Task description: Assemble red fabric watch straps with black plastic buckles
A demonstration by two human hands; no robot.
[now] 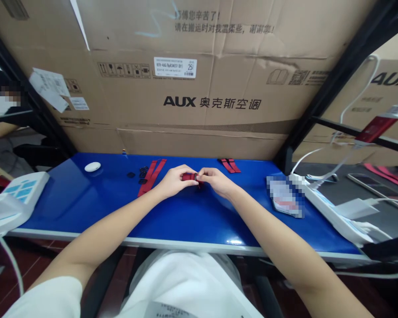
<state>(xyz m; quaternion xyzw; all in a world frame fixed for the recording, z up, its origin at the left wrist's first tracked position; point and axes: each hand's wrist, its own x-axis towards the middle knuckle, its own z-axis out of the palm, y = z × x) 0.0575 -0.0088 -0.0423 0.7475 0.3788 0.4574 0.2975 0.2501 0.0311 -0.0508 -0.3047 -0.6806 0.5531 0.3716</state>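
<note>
Above the middle of the blue table, my left hand (pixel 179 180) pinches a short red strap (pixel 189 176) between thumb and fingers. Its other end is pinched by my right hand (pixel 216 181), and a small dark piece, perhaps a buckle, shows between the fingertips. Left of my hands lie red straps (pixel 149 178) side by side. Several small black buckles (pixel 143 173) rest along their left side. Beyond my right hand are more red straps (pixel 230 165) with black pieces on them. The fingers partly cover what I hold.
A large cardboard sheet (pixel 212 123) stands behind the blue table (pixel 96 207). A white oval object (pixel 93 167) lies at left. White power strips (pixel 334 216) and a blurred-out flat item (pixel 285 196) are at right. Black metal posts (pixel 318 101) frame the sides. Another person (pixel 9 97) sits far left.
</note>
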